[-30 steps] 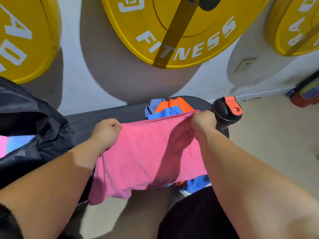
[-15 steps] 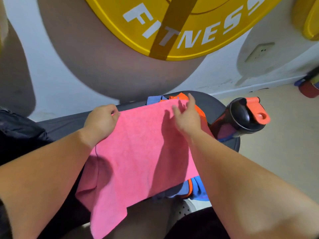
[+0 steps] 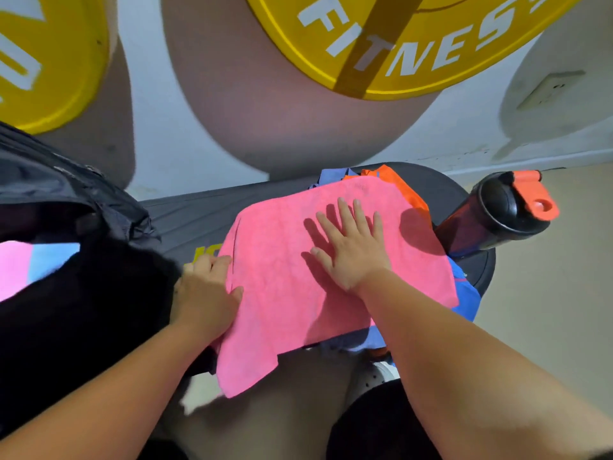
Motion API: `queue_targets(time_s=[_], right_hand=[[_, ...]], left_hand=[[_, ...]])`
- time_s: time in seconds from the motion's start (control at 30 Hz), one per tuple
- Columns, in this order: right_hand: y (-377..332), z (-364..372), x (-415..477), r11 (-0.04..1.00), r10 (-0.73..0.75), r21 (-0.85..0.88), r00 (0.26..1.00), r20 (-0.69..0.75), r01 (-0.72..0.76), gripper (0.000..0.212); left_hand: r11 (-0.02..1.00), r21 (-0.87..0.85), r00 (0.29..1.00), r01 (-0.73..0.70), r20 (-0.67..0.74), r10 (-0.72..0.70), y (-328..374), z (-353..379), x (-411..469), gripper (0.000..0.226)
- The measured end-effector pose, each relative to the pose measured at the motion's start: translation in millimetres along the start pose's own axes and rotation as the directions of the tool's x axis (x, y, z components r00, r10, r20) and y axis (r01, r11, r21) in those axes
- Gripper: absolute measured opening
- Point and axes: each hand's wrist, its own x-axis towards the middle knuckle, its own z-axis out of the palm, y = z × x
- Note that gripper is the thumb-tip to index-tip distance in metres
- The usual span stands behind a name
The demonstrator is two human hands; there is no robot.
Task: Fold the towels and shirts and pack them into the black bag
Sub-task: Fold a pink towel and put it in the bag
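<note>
Pink towel spread over blue and orange shirts on dark bench. Right hand wide open, palm pressed flat on towel middle. Left hand pinching left edge, fingers curled. Black bag open, just left.

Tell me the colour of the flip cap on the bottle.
Orange flip cap on a black lid, clearest in the head view.

Single view: head-worn wide-angle camera, facing forward and steeply down, close above the worktop; far wall fills the top, black bag cropped at left.
</note>
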Motion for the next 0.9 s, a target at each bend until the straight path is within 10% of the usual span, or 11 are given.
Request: queue_targets(time_s=[0.37, 0.7, 0.77, 0.9], right_hand=[[-51, 30, -25, 0.967, -0.203, -0.061, 0.892, 0.403, 0.248, 0.077], [-67, 6, -25, 0.963, -0.229, 0.183, 0.958, 0.173, 0.197, 0.064], [-82, -11, -21, 0.839, -0.251, 0.513, 0.965, 0.069, 0.181, 0.051], [-109, -47, -20, 0.219, -0.328, 0.958, 0.911, 0.251, -0.185, 0.04]], left_hand=[[0.966, -0.084, 0.963, 0.245, 0.133, -0.232, -17, -21, -50, 0.018], [0.814, -0.522, 0.948, 0.255, -0.032, -0.317, -2, -35, -39, 0.012], [0.703, -0.689, 0.958, 0.176, -0.046, -0.285, 2, -45, -35, 0.014], [0.56, -0.827, 0.968, 0.057, -0.09, -0.233, 7, -53, -25, 0.01]])
